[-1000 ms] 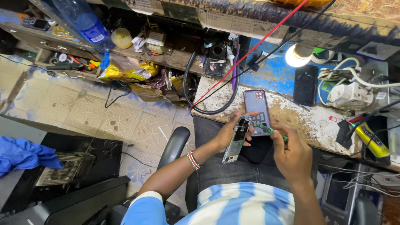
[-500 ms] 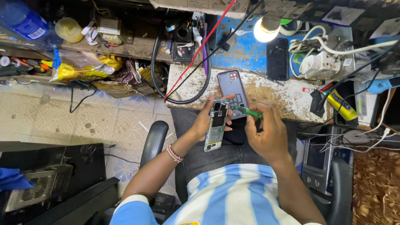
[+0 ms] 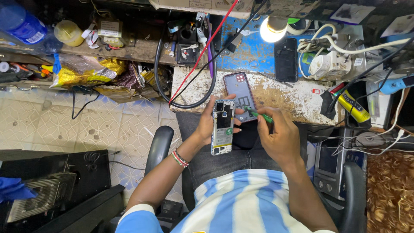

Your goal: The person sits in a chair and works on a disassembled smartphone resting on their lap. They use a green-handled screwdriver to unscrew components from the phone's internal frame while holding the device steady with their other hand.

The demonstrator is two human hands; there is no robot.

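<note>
My left hand (image 3: 210,125) holds an opened phone (image 3: 222,127), back cover off, with its battery and board showing, over my lap. My right hand (image 3: 280,138) grips a thin green-handled tool (image 3: 258,114) whose tip points toward the phone's upper part. A purple phone back cover (image 3: 238,94) lies on the worn bench edge just beyond both hands, partly under my fingers.
A lit bulb (image 3: 271,31) glows above the bench (image 3: 293,97). A black phone (image 3: 286,59) lies on the blue surface. Cables, a white power strip (image 3: 332,64), a yellow tool (image 3: 353,107), a blue bottle (image 3: 21,26) and chair armrests (image 3: 158,144) surround me.
The view has shifted so the bench and hands sit more centred. My hands keep the phone and green tool, the tool tip still at the phone's top.
</note>
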